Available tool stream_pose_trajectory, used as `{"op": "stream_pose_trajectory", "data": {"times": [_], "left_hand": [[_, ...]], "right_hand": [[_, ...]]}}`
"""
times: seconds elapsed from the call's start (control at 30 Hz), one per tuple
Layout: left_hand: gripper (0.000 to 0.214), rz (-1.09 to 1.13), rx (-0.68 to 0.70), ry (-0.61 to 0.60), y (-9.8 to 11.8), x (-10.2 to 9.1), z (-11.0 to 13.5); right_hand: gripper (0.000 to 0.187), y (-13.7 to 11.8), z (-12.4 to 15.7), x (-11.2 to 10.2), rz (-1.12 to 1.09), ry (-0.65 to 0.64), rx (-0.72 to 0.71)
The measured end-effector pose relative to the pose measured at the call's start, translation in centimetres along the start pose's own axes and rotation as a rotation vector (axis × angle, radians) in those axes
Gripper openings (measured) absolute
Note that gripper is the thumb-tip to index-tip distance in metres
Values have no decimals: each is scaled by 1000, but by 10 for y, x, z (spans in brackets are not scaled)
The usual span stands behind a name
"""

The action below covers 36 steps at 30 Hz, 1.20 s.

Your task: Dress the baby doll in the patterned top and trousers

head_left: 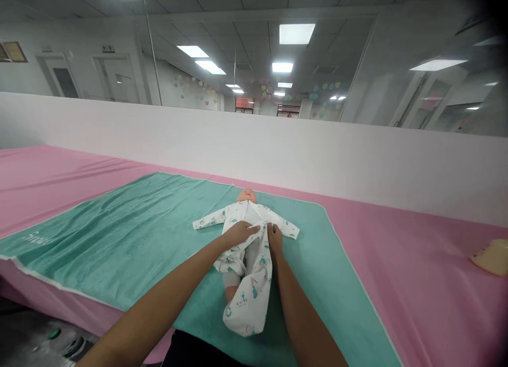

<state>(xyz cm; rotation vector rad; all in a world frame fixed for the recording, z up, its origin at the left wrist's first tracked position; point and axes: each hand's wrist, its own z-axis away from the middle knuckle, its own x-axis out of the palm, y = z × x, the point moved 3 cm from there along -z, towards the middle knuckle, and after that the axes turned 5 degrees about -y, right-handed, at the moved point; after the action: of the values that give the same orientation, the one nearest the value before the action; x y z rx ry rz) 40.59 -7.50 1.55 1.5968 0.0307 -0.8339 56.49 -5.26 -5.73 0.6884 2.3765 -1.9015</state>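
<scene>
Pink sheet covers the whole bench [416,261], running out to its left and right edges, with a white partition along the far edge. On it a teal towel [119,245] is spread flat; its near-left corner hangs at the bench's near edge, its far-right corner sits nearer the far edge.

Baby doll [246,195] lies face up on the right half of the towel, head toward the far edge. It wears a white printed romper [250,293], sleeves spread flat, lower part loose and bunched toward the near edge. One bare doll leg shows outside the fabric.

Left hand [239,232] lies on the doll's chest, fingers pinching the left front flap. Right hand [274,239] is just beside it, fingers closed on the right flap edge. The hands almost touch at the centre opening.

Risks, as I judge them:
- Flaps misaligned at the chest: the front closes crooked.
- Loose leg fabric is twisted; the bare leg could end up outside the romper.
- Pulling on the flaps could drag the doll and ruck the towel.

Containers: none on the towel. A tan object [492,256] at the bench's right edge is cut off; can't tell what it is.
</scene>
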Motion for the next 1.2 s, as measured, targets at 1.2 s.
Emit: {"op": "stream_pose_trajectory", "data": {"times": [1.2], "left_hand": [[33,758,335,-149,-60,-55,9]], "right_hand": [[31,-3,24,13,-200,-584,239]]}}
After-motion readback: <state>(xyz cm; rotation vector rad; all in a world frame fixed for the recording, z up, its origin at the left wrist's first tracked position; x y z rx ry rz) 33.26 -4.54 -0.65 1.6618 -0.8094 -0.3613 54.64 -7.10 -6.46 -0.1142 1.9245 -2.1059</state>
